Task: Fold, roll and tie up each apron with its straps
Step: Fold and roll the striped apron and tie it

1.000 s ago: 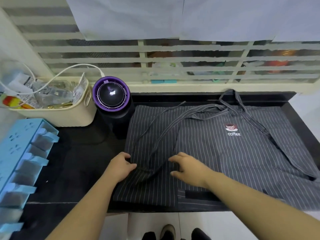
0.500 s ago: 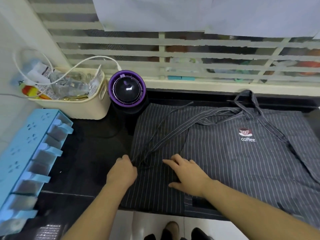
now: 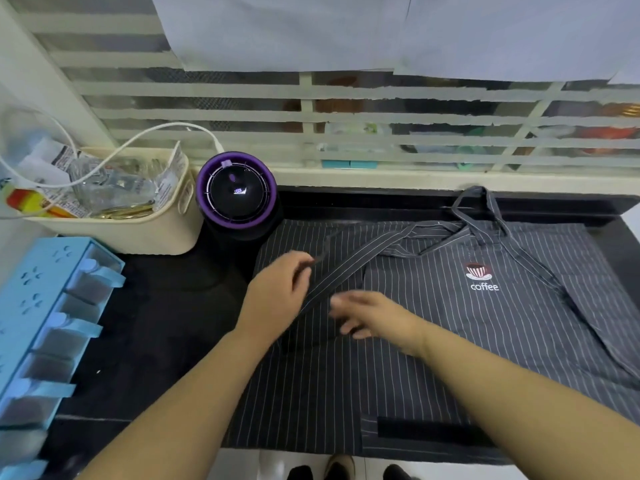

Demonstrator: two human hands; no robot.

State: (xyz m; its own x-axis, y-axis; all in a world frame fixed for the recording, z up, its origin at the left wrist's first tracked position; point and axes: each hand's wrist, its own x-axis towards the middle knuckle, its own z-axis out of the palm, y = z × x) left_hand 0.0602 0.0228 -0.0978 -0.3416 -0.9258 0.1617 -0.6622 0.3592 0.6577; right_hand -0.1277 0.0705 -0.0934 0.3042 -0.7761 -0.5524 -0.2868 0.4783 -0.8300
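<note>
The left forearm (image 3: 180, 393) and right forearm (image 3: 519, 386) are bare as far as the view reaches, as are the left grip (image 3: 277, 296) and right grip (image 3: 374, 317). At the near edge, dark shoe tips (image 3: 301, 472) flank a tan toe (image 3: 341, 465).

Black countertop (image 3: 166, 327), slatted cream window grille (image 3: 346, 112), pale paper sheets (image 3: 346, 29) above, white floor (image 3: 346, 472).

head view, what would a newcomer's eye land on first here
The dark pinstriped apron spread flat on the black counter, with its coffee logo right of centre. Near its left edge the left hand pinches a strap, with the right hand open beside it. A purple-rimmed round device stands behind.
</note>
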